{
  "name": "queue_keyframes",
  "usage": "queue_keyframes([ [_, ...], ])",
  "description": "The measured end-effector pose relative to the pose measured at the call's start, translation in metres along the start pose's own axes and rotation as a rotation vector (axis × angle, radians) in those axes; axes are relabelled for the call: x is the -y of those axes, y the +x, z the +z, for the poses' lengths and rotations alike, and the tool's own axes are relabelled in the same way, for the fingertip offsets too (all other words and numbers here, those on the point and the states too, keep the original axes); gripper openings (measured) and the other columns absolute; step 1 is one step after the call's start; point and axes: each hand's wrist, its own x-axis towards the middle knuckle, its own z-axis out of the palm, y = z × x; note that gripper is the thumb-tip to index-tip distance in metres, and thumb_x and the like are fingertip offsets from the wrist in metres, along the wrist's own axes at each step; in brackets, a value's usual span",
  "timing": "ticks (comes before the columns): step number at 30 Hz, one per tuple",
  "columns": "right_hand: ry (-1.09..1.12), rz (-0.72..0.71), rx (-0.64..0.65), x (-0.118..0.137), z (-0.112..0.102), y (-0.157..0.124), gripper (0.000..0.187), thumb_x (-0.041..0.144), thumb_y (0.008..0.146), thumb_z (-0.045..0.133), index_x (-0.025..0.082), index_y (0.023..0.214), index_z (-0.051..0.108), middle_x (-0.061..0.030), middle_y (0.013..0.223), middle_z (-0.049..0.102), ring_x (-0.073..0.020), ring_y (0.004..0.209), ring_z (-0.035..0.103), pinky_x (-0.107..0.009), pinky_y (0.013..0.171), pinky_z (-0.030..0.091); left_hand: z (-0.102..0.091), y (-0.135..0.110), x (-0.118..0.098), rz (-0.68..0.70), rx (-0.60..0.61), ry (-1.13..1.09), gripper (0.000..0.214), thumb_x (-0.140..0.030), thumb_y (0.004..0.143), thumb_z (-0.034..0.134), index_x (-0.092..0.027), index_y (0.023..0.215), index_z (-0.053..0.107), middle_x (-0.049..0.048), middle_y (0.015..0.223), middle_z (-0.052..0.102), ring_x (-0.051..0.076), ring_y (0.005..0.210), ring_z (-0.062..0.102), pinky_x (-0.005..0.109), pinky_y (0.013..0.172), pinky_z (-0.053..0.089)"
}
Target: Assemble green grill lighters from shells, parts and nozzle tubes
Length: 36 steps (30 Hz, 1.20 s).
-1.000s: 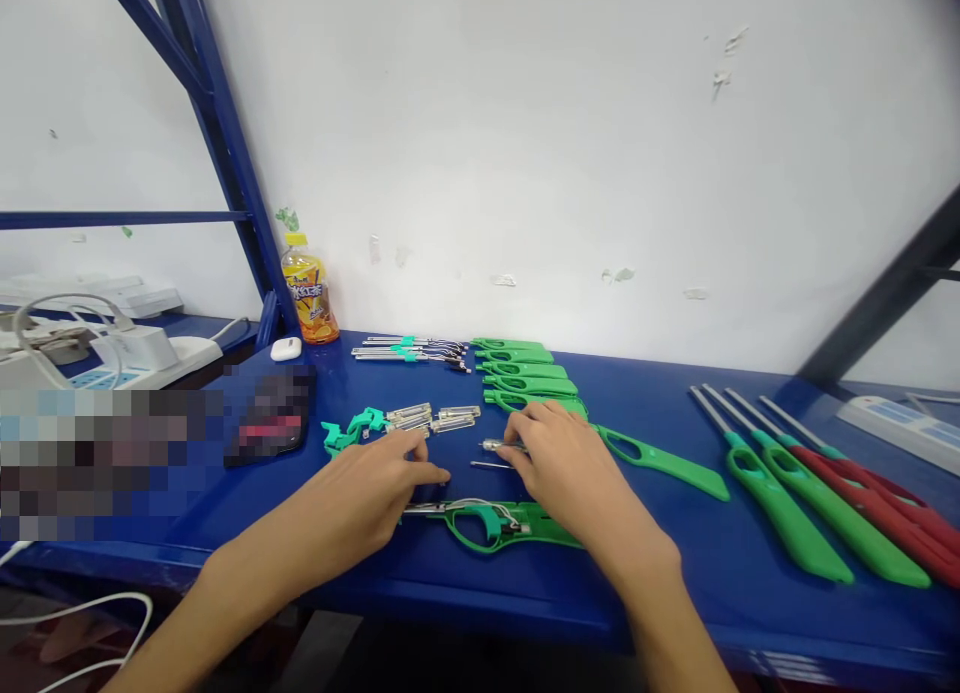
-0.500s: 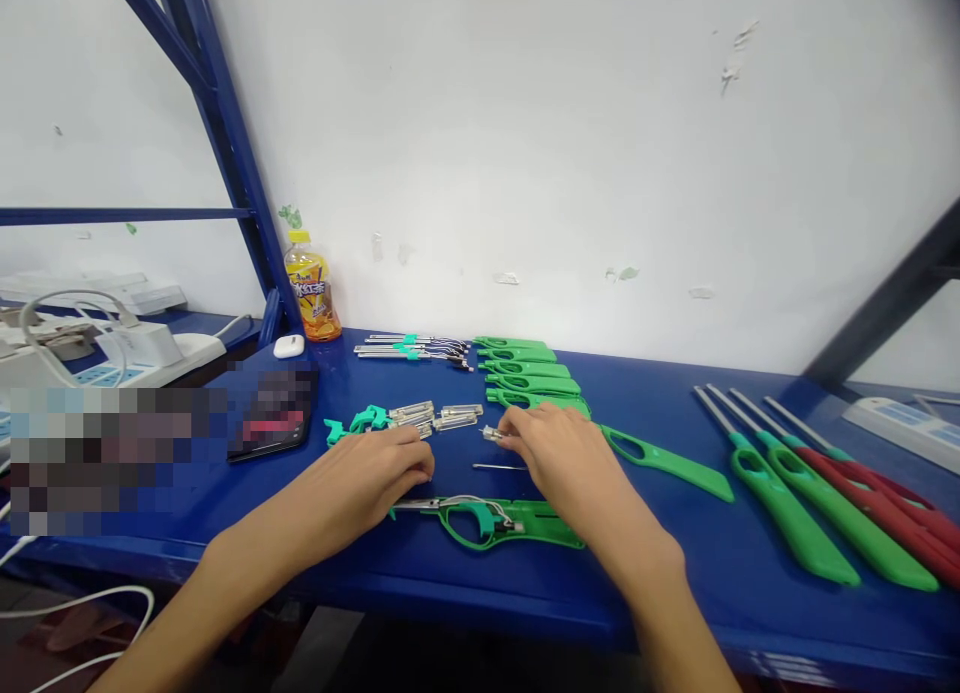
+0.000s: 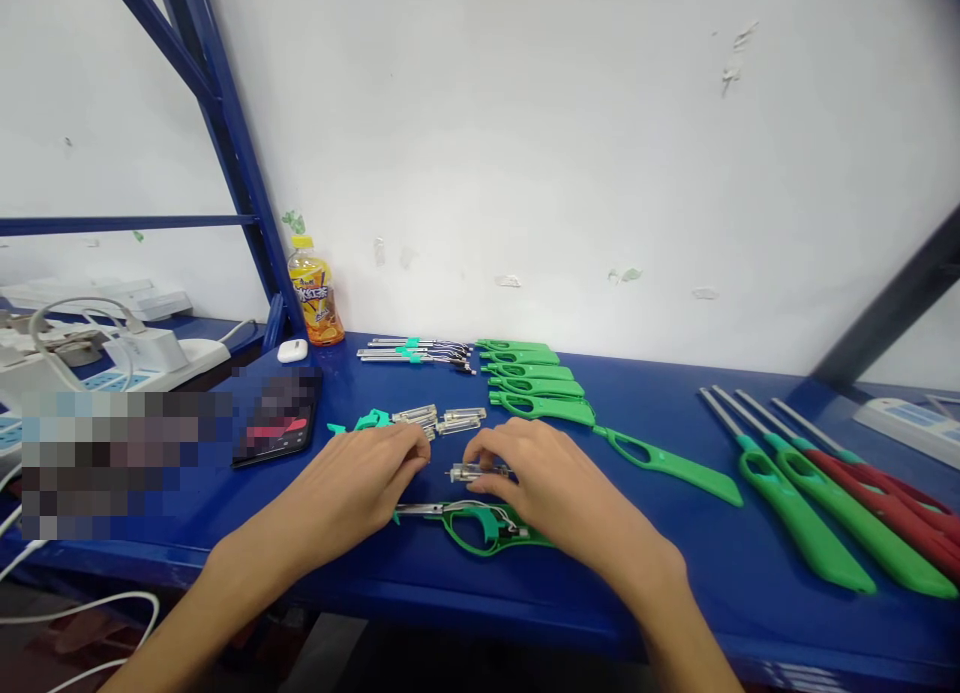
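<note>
Blue bench (image 3: 660, 573), scuffed white wall (image 3: 600, 123). R hand (image 3: 551, 485) pinches small clear part (image 3: 469, 471) above green lighter shell (image 3: 480, 526) nr front edge. L hand (image 3: 360, 483) fingers bunched, grip unclear. Bottle (image 3: 315, 291) label unreadable.

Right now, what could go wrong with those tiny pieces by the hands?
The small clear part pinched in the right hand might slip and get lost among the loose metal pieces. The open green lighter shell lies near the front edge of the table, so a bump from a wrist could knock it off. Its thin wires also look easy to snag.
</note>
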Motion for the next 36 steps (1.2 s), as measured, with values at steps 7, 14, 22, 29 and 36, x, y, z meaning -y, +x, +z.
queue_keyframes([
  [7, -0.001, 0.005, -0.007, -0.001, -0.001, -0.001, 0.016, 0.014, 0.093, 0.082, 0.024, 0.101, 0.072, 0.0011, 0.101, 0.075, -0.0205, 0.095, 0.071, -0.033, 0.080, 0.048, -0.005, 0.004, -0.009, -0.056, -0.127, -0.015, 0.015, -0.022, 0.098, 0.057, -0.024, 0.093, 0.070, -0.0021, 0.071, 0.070, 0.020, 0.066, 0.066, 0.029, 0.064, 0.039],
  [14, -0.002, -0.017, -0.027, 0.000, -0.001, 0.000, 0.011, 0.018, 0.099, 0.076, 0.024, 0.107, 0.071, -0.0006, 0.107, 0.075, -0.0206, 0.096, 0.072, -0.034, 0.081, 0.048, -0.002, 0.003, -0.010, 0.061, -0.263, -0.227, 0.022, -0.021, 0.101, 0.056, -0.024, 0.105, 0.077, -0.0012, 0.097, 0.080, 0.015, 0.072, 0.067, 0.025, 0.063, 0.044],
  [22, 0.003, -0.010, -0.015, 0.002, -0.004, 0.000, 0.008, 0.018, 0.102, 0.073, 0.023, 0.108, 0.072, 0.0000, 0.107, 0.076, -0.0204, 0.093, 0.072, -0.034, 0.080, 0.047, -0.005, 0.007, -0.016, 0.069, -0.235, -0.369, 0.021, -0.023, 0.104, 0.059, -0.025, 0.100, 0.080, 0.0000, 0.101, 0.079, 0.016, 0.082, 0.068, 0.024, 0.062, 0.045],
  [29, 0.000, -0.020, -0.024, 0.002, -0.003, 0.000, 0.006, 0.020, 0.103, 0.072, 0.023, 0.109, 0.072, 0.0009, 0.105, 0.075, -0.0196, 0.090, 0.071, -0.034, 0.077, 0.046, -0.007, 0.004, -0.022, 0.003, -0.197, -0.457, 0.016, -0.025, 0.103, 0.064, -0.026, 0.100, 0.080, -0.0041, 0.089, 0.078, 0.012, 0.063, 0.061, 0.023, 0.057, 0.044],
  [36, 0.041, -0.017, 0.007, 0.003, -0.006, 0.002, 0.006, 0.021, 0.105, 0.069, 0.023, 0.108, 0.073, -0.0002, 0.102, 0.077, -0.0199, 0.092, 0.072, -0.032, 0.079, 0.048, -0.008, 0.001, -0.027, -0.048, -0.129, -0.625, 0.010, -0.027, 0.104, 0.063, -0.025, 0.100, 0.072, -0.0078, 0.070, 0.065, 0.010, 0.056, 0.060, 0.021, 0.056, 0.046],
])
